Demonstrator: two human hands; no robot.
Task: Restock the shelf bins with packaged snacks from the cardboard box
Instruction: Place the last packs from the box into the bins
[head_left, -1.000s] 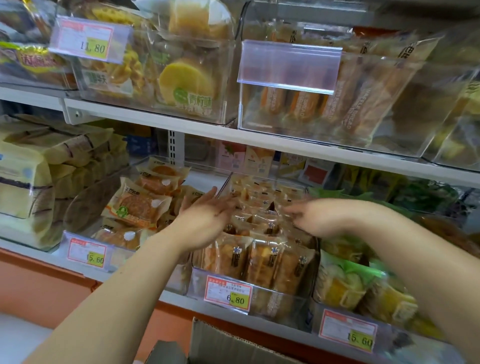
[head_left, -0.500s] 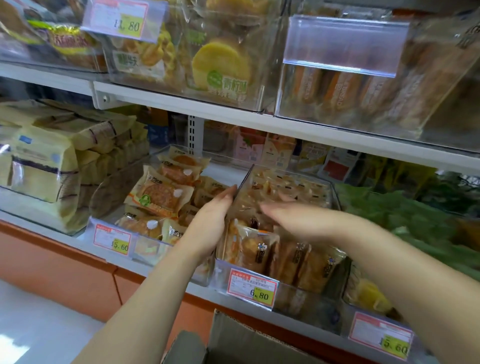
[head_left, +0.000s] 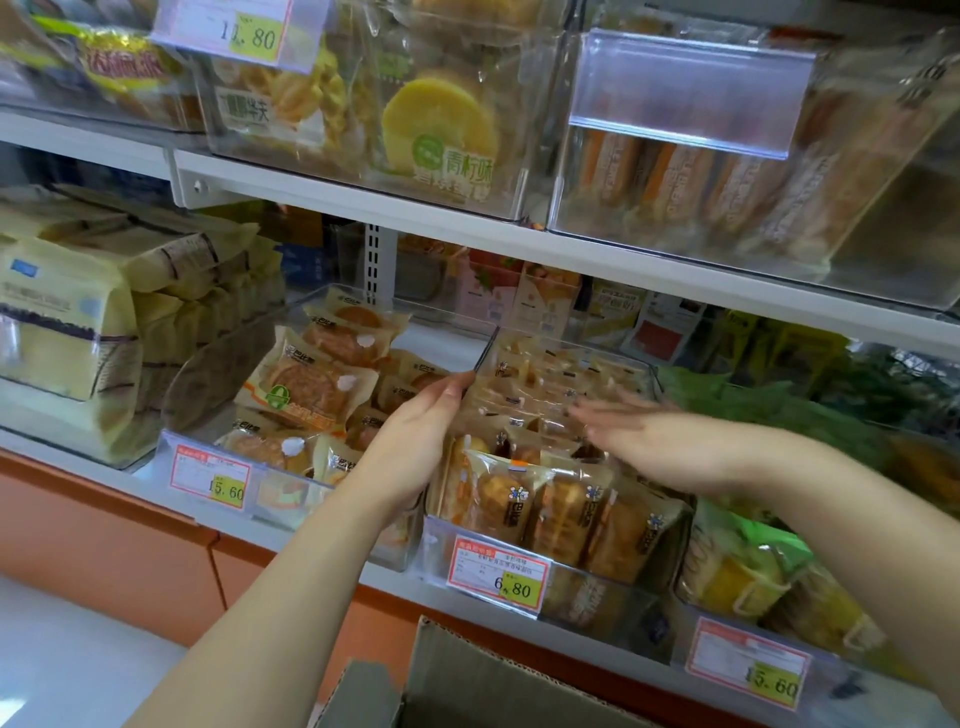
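Snack packs (head_left: 566, 512) tan, upright in clear bin (head_left: 618, 597); left hand (head_left: 415, 441) flat beside, right hand (head_left: 644, 434) flat above.

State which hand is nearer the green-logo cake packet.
Left. The left hand lies right of the packet, against the bin wall; the right hand is farther right, over the neighbouring bin.

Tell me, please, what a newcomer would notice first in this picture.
Two bare hands meet at the middle bin on the lower shelf. The left hand is straight-fingered at the bin's left wall, and the right hand, blurred, is flat over the packs. Red price tags line the shelf edge, above an open cardboard box.
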